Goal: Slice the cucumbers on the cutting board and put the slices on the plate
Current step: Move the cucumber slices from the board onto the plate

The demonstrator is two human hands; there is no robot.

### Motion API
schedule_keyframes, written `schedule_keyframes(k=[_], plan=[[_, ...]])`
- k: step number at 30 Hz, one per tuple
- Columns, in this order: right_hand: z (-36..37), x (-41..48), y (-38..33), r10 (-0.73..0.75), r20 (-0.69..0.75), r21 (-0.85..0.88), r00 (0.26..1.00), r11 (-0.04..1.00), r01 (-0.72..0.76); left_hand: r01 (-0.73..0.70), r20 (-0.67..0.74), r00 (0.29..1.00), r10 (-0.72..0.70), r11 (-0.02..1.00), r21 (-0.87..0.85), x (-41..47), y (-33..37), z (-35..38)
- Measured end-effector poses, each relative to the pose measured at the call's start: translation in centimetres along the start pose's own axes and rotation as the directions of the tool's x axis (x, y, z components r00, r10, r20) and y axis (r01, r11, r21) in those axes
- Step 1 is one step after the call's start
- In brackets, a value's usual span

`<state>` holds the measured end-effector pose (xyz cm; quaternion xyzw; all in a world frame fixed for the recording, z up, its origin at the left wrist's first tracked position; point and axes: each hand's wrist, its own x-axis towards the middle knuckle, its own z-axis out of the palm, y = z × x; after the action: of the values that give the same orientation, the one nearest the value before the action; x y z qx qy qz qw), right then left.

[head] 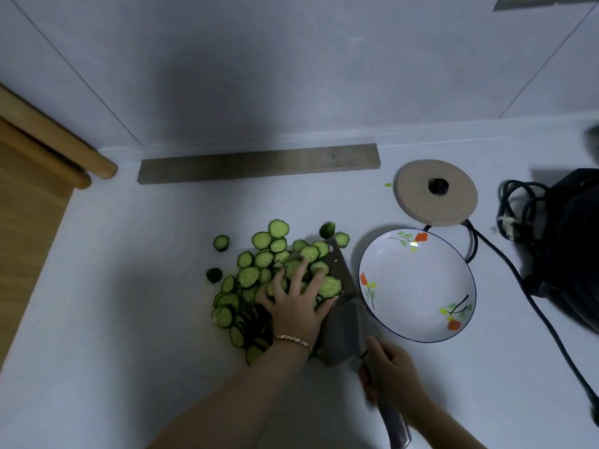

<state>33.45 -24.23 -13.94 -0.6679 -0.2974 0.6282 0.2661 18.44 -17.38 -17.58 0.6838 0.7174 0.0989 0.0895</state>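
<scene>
Cucumber slices: heaped mid-desk, some lying on the cleaver. My left hand: fingers spread, resting flat on the heap, just beside the blade. My right hand: curled round the cleaver's handle. Plate: flowered, just right of the blade. Round tan disc: behind the plate.

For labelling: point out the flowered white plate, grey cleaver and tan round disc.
flowered white plate (418, 286), head view, bare centre
grey cleaver (343, 330), head view, blade
tan round disc (438, 187), head view, black centre
</scene>
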Motion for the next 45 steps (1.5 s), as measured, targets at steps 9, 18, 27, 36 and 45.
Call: schedule_keyframes(k=[9, 18, 27, 36, 45], plan=[[-3.6, -2.5, -1.3, -0.011, -0.028, 0.04, 1.0, 0.999, 0.012, -0.169, -0.184, 0.974, 0.135, 0.968, -0.188, 0.2, 3.9, -1.0], [-11.4, -4.3, -0.9, -0.063, -0.244, 0.069, 0.968, 0.994, 0.082, -0.311, -0.057, 0.95, 0.308, 0.902, -0.3, 0.9, 13.2, 0.9], [-15.2, -4.1, -1.8, -0.165, -0.318, -0.252, 0.934, 0.964, 0.084, -0.498, 0.069, 0.843, 0.533, 0.823, -0.275, 3.6, 14.7, 0.8], [-16.5, -4.9, -3.1, -0.187, -0.292, -0.333, 0.938, 0.939, 0.084, -0.512, 0.034, 0.836, 0.547, 0.802, -0.307, 6.9, 16.6, -0.6], [-16.8, -5.7, -3.8, -0.234, -0.332, -0.32, 0.914, 0.939, 0.124, -0.571, 0.006, 0.81, 0.587, 0.791, -0.22, 5.3, 14.7, 0.5]])
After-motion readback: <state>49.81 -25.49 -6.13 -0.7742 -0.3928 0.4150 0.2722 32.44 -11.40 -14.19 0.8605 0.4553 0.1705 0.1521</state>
